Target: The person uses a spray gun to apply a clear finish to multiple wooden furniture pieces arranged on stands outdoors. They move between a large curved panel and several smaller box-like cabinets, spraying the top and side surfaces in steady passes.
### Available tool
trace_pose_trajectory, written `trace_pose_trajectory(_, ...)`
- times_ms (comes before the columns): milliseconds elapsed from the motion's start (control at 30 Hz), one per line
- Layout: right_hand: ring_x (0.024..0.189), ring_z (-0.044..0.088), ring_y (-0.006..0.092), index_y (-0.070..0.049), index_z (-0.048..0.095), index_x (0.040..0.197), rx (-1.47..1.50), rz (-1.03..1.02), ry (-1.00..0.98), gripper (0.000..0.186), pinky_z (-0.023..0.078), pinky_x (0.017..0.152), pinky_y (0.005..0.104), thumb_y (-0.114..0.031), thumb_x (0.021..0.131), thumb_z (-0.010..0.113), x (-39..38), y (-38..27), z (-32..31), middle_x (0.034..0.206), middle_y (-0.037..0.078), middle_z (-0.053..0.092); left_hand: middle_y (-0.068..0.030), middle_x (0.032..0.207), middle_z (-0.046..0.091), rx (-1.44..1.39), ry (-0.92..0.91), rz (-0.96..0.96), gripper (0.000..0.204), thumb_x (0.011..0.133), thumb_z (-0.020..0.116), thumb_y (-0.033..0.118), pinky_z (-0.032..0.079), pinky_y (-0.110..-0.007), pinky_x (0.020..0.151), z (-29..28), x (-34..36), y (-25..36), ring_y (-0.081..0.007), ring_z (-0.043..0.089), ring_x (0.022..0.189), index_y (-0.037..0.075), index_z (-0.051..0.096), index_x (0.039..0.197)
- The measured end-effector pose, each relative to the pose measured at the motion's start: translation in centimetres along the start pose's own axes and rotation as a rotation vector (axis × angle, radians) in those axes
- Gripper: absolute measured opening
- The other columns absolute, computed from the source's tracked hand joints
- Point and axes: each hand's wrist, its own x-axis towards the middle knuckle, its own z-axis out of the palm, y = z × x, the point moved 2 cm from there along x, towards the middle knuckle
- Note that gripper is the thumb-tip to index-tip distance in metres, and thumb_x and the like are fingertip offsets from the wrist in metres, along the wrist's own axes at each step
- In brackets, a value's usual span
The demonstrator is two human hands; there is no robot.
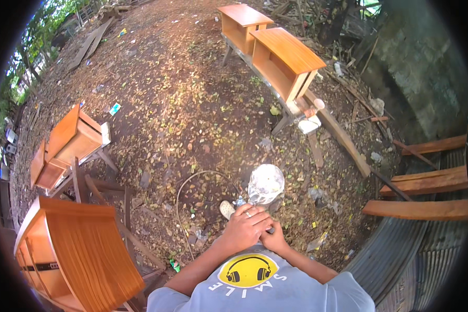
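Observation:
My left hand (pixel 246 224), with a ring on one finger, is closed in front of my shirt. My right hand (pixel 273 236) is closed up against it, a bit of something dark showing between the two. Just beyond my fingers are a small metal fitting (pixel 239 201) and a round, white-smeared cup (pixel 266 183). Together they look like a spray gun held in both hands, though the fingers hide its grip. A thin hose (pixel 178 200) loops across the ground on the left, reaching close to the metal fitting.
Orange-brown wooden cabinets (pixel 288 49) rest on a plank bench at the far right. More cabinets (pixel 75 138) stand at left, with a large one (pixel 91 249) close by. Boards (pixel 418 209) lie over corrugated sheets (pixel 400 249) at right. Leaves and litter cover the ground.

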Motion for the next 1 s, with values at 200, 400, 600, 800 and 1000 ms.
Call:
trace_pose_trajectory(200,0.060,0.058,0.0125,0.001,0.066,0.093,0.161,-0.038,0.085,0.017,0.044,0.053,0.0283,-0.016,0.092,0.067,13.3,-8.2,2.4,0.075,0.007,0.064,-0.0158,0.127,0.059,-0.067,0.339,-0.209,0.033,0.083,0.072,0.023,0.045,-0.048,0.099,-3.4,4.5,-9.7,-0.0359,0.057,0.118,0.006,0.066,0.110)
trace_pose_trajectory(400,0.038,0.044,0.0109,-0.001,0.065,0.089,0.687,-0.081,0.312,0.026,0.032,0.034,0.0279,-0.025,0.097,0.060,24.9,-22.6,5.1,0.066,0.005,0.062,-0.0200,0.114,0.067,-0.625,-0.220,-0.616,0.046,0.086,0.073,0.039,0.049,-0.041,0.096,4.1,-2.9,-23.3,-0.0345,0.063,0.109,0.004,0.066,0.115)
trace_pose_trajectory(600,0.041,0.043,0.0089,-0.004,0.058,0.119,0.672,-0.469,0.422,0.036,0.030,0.035,0.0241,-0.032,0.098,0.057,35.7,-31.0,-0.6,0.090,0.011,0.067,-0.0238,0.094,0.072,-0.352,-0.568,-1.418,0.055,0.082,0.067,0.057,0.055,-0.047,0.081,12.0,-24.9,-35.4,-0.0380,0.070,0.092,0.007,0.075,0.104)
trace_pose_trajectory(800,0.044,0.039,0.0059,0.000,0.063,0.116,0.493,-0.678,0.837,0.030,0.029,0.039,0.0228,-0.026,0.102,0.054,46.0,-30.8,-4.4,0.085,0.006,0.065,-0.0270,0.089,0.070,0.050,-0.207,-1.783,0.039,0.085,0.064,0.036,0.054,-0.052,0.074,4.7,-21.9,-41.8,-0.0436,0.069,0.086,0.001,0.073,0.101)
trace_pose_trajectory(1000,0.057,0.044,0.0018,-0.002,0.070,0.099,0.076,-0.305,0.751,0.012,0.036,0.049,0.0222,-0.010,0.096,0.062,58.9,-24.3,0.0,0.066,-0.008,0.054,-0.0271,0.089,0.070,0.341,0.182,-1.497,0.028,0.090,0.057,0.021,0.052,-0.054,0.070,-3.3,-8.7,-66.0,-0.0490,0.067,0.082,0.000,0.070,0.102)
